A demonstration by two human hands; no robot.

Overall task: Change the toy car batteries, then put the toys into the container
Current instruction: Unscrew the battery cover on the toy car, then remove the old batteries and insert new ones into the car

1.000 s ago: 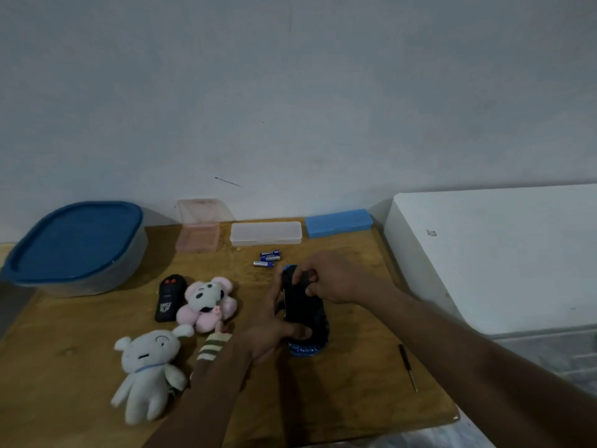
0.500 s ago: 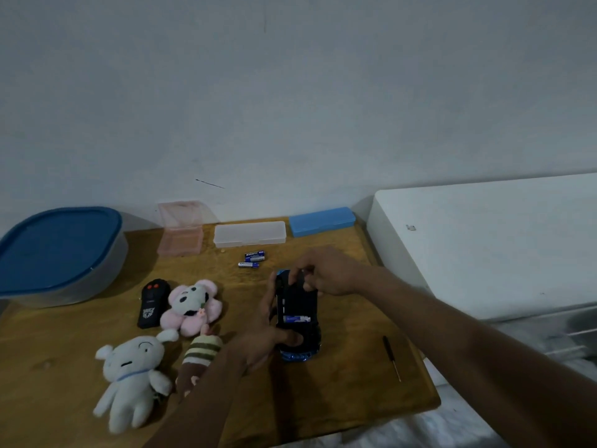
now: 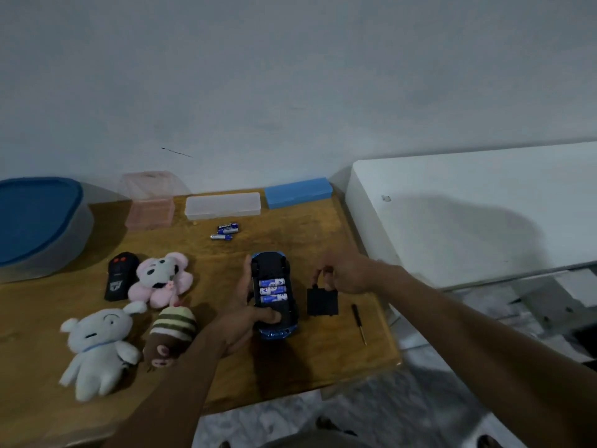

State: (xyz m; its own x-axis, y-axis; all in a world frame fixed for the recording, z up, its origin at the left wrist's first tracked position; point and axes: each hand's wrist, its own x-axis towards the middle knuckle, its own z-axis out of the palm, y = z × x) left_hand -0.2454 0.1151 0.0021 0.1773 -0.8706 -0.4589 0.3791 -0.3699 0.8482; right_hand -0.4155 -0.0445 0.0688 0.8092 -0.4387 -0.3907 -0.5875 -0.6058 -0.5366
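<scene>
Blue lid on a grey container, cropped by the left edge of the view, at the far left of the wooden worktop. Too blurred to read: the white print on the loose batteries lying side by side near the clear case. Equally unreadable, the pale marking on the black remote control. Partly hidden behind the left forearm: the brown striped plush.

Grips the upturned toy car from its left side with the left hand, fingers along the flank, thumb curled over the near end of the underside. In the open bay, three fitted batteries in a row, blue and white labels, lettering not legible. Pinches the top edge of the black battery cover with the right hand, fingers bunched. Cover just right of the car and apart from it, apparently standing on edge on the worktop.

Near the right edge, a small screwdriver lying flat, just beyond the cover. Left of the car, a pink plush touching the remote control, and a white plush nearer the front edge. Against the wall, a pink box and a blue case.
</scene>
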